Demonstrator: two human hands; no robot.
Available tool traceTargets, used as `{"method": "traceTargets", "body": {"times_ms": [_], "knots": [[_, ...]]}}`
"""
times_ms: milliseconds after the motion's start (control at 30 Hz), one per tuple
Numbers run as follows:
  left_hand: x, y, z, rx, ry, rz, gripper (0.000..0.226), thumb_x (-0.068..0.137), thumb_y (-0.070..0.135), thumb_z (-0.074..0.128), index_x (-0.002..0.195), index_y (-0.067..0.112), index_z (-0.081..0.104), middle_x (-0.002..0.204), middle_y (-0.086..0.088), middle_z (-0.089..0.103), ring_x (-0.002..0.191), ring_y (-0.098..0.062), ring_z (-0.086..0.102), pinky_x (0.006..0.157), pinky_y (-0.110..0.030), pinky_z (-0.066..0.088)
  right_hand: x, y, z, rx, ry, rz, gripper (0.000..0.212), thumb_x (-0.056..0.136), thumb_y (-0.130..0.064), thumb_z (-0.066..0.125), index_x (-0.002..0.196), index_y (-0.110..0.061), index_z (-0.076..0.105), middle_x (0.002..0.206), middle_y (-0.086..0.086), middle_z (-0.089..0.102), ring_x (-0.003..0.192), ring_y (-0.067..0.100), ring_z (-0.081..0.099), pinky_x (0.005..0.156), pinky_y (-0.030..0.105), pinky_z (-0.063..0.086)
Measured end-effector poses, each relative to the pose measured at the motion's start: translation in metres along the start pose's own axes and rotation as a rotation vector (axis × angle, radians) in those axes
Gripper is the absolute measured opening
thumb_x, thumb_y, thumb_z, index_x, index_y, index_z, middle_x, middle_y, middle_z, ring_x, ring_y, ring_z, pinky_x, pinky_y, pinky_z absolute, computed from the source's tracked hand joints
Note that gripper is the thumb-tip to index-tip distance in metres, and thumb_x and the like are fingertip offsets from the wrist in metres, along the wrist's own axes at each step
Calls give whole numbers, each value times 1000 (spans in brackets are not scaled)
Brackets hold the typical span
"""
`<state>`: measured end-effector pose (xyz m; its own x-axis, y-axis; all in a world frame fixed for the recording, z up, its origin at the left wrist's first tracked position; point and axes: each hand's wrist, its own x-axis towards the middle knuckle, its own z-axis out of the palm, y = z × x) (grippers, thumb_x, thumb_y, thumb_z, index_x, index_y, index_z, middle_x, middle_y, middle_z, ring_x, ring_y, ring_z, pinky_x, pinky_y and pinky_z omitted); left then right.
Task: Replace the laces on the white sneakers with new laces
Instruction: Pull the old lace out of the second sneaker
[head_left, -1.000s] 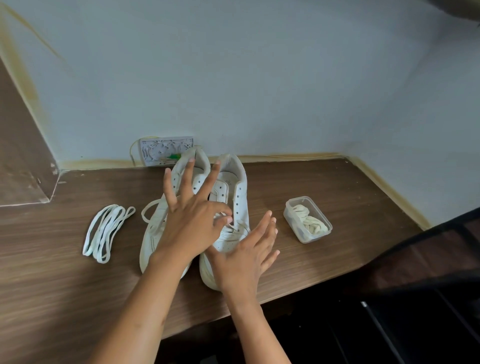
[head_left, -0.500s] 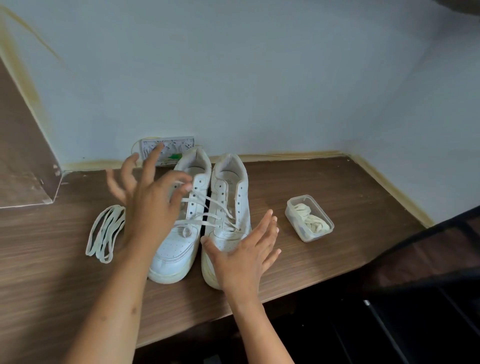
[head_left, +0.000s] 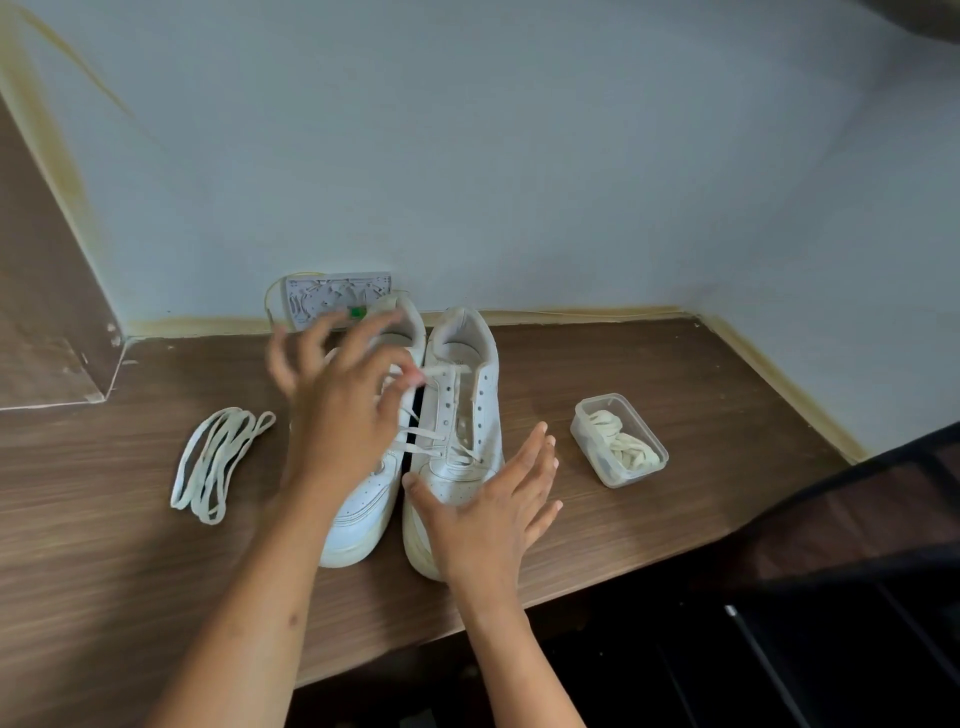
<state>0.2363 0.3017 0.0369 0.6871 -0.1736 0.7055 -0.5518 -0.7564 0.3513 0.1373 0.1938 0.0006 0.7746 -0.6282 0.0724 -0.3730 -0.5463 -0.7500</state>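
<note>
Over the last second our left hand (head_left: 337, 415) swung off the right sneaker (head_left: 460, 441) out to the left, then came back and pinched a lace end (head_left: 441, 370) near that sneaker's top eyelets. Right hand (head_left: 493, 512) stayed flat, fingers straight, bracing its toe. Left sneaker (head_left: 371, 499) sat touching it on the counter (head_left: 675, 467). So unlacing had just begun. Loose laces (head_left: 218, 460) lay left, tub of laces (head_left: 618, 440) right.
</note>
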Motion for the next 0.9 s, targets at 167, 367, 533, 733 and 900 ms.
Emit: {"method": "traceTargets", "body": {"times_ms": [167,367,533,733,900], "knots": [[5,-27,-17,-44,0,-272,14,82,30,76,94,33,69,139,11,53,131,-30,35,108,-54,16,1,0,0,-14,-31,-1,132,67,-72,69,151,-29,-24,159,-4,-24,146,14,-26,116,46,-19],[3,-28,-15,-147,-229,-154,54,87,57,55,139,50,43,158,12,26,138,-26,20,110,-52,15,1,3,-1,-35,-78,-44,112,71,-79,61,152,-46,-10,156,-7,-32,143,14,-34,114,50,-20],[-3,-14,-6,-105,-523,33,78,60,90,40,133,77,16,162,20,-9,148,-19,-11,116,-53,-5,1,5,-2,13,-100,-69,80,80,-78,51,146,-61,9,156,-9,-33,143,14,-35,116,52,-20],[-5,-11,0,-89,-547,54,60,61,93,27,120,86,16,155,26,-21,146,-16,-27,113,-50,-18,3,1,-10,69,-137,-98,58,89,-69,47,142,-61,26,157,-16,-24,143,8,-32,115,49,-22],[-5,-11,0,-61,-613,43,64,57,94,26,119,88,12,162,17,-15,145,-18,-30,112,-54,-19,15,0,-26,132,-112,-77,24,97,-47,49,116,-46,64,161,-13,4,145,3,-24,118,45,-18]]}}
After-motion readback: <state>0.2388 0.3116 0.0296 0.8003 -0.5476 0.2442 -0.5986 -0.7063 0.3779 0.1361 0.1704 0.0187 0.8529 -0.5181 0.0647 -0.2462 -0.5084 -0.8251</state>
